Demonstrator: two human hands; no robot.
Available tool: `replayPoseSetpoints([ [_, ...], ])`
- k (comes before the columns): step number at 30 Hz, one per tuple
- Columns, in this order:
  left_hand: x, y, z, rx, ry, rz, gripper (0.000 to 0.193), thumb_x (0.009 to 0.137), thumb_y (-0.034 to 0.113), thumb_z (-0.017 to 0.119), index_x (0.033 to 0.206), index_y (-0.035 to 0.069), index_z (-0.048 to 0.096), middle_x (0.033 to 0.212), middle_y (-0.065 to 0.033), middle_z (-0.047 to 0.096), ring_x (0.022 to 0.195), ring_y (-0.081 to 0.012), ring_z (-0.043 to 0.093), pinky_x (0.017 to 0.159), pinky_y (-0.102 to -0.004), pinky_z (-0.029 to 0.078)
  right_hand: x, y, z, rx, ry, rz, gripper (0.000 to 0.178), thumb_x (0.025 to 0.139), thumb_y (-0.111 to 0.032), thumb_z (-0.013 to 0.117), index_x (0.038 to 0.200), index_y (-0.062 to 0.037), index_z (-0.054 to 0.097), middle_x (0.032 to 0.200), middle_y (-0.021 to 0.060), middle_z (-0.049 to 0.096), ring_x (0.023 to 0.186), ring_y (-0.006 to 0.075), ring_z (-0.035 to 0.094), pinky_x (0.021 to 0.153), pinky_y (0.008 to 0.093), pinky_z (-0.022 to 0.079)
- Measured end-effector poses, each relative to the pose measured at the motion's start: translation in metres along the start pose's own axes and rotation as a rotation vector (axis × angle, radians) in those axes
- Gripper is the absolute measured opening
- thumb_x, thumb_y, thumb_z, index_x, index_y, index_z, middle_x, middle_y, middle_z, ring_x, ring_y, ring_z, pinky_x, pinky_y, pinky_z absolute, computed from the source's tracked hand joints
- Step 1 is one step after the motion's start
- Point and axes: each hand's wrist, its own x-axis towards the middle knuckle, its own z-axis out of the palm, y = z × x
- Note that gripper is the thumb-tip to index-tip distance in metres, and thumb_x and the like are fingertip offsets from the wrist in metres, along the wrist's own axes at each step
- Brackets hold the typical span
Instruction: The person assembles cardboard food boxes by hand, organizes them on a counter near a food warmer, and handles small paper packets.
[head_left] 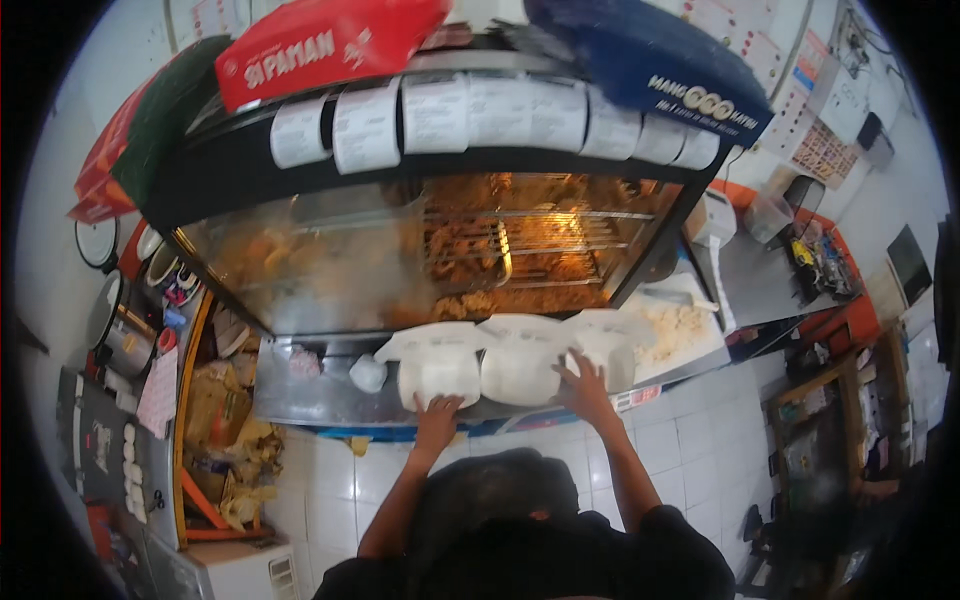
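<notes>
The left hand (438,418), fingers slightly apart, touches the left box's (440,370) near rim; the right hand (584,386) spreads over where the middle box (520,375) and right box (622,365) meet — I cannot tell whether either grips. All three boxes lie open on the counter (310,390).

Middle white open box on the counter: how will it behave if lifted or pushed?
The middle white box is probably light: its inside shows only plain white. Its thin-looking walls suggest some flex if pinched hard. It may slide fairly easily on the smooth metal counter, though a sideways push would likely nudge the closely set left white box.
</notes>
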Motion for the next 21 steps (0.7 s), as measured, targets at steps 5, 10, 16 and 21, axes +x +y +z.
replayPoseSetpoints([
  [5,-0.023,0.022,-0.028,-0.114,0.142,-0.074,0.030,0.084,0.011,0.069,0.114,0.016,0.067,0.116,-0.0004,0.066,0.119,-0.0244,0.058,0.116,-0.0642,0.017,0.060,-0.035,-0.223,0.163,0.517,-0.202,0.019,0.092,-0.022,0.068,0.102,-0.0067,0.073,0.094,0.0105,0.074,0.093,0.0257,0.071,0.085,0.0383,0.054],
  [10,-0.030,0.052,-0.053,-0.270,0.229,-0.082,0.018,0.088,0.008,0.069,0.106,0.012,0.070,0.103,-0.0026,0.069,0.107,-0.0224,0.064,0.116,-0.0537,0.025,0.209,-0.133,-0.482,0.204,0.867,-0.549,0.029,0.101,-0.015,0.052,0.122,0.0017,0.062,0.116,0.0149,0.067,0.108,0.0236,0.064,0.095,0.0352,0.051],
  [16,-0.047,0.077,-0.084,-0.281,0.381,-0.264,0.013,0.089,0.002,0.066,0.100,0.006,0.071,0.100,-0.0076,0.071,0.100,-0.0247,0.067,0.104,-0.0445,0.042,0.375,-0.140,-0.509,-0.361,0.129,-0.104,0.062,0.101,-0.052,0.048,0.136,-0.0028,0.058,0.140,0.0211,0.056,0.132,0.0337,0.051,0.111,0.0445,0.040],
  [21,-0.166,0.040,-0.078,-0.317,0.734,-0.776,0.015,0.095,-0.001,0.059,0.105,-0.004,0.069,0.101,-0.0140,0.072,0.094,-0.0249,0.068,0.086,-0.0353,0.054,0.378,-0.144,-0.518,-0.246,-0.089,-0.112,0.073,0.098,-0.062,0.046,0.136,-0.0006,0.058,0.140,0.0226,0.056,0.130,0.0355,0.052,0.108,0.0476,0.041],
])
